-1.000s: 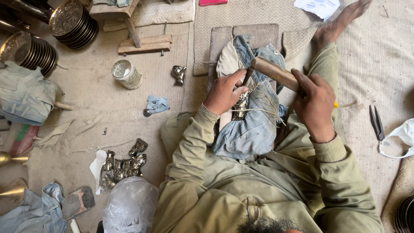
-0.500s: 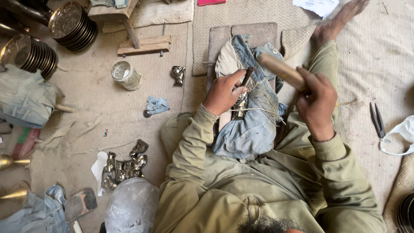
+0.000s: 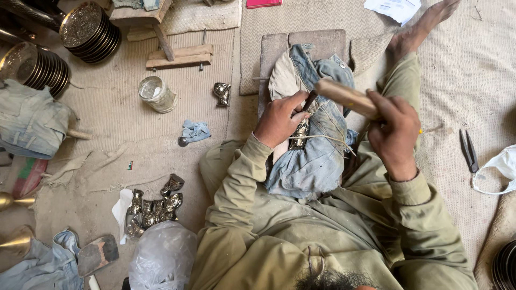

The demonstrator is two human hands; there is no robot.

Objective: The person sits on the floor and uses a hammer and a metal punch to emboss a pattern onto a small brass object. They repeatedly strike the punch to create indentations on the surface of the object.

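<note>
The right hand (image 3: 394,135) is wrapped tight round the wooden hammer handle (image 3: 344,96), fingers closed over its near end, the shaft angling up toward ten o'clock; the head sits hidden behind the left hand. That left hand (image 3: 279,119) pinches a thin punch (image 3: 310,100) between thumb and fingers, its tip set on the small metal piece (image 3: 299,133), which lies lashed with string (image 3: 328,138) onto a bundle of denim (image 3: 314,156) across the lap. That's the work, dead centre, just at five o'clock of the left hand.

Doing this well looks like a matter of short, square blows: punch held steady and upright on the mark, left fingers kept below the struck end, and the denim padding taking the shock so the piece doesn't skate. A loose string would likely let it shift.

Out at nine o'clock on the mat (image 3: 107,134) sit a jar (image 3: 156,94) and a cluster of similar metal pieces (image 3: 156,207); scissors (image 3: 468,150) lie at three o'clock.
</note>
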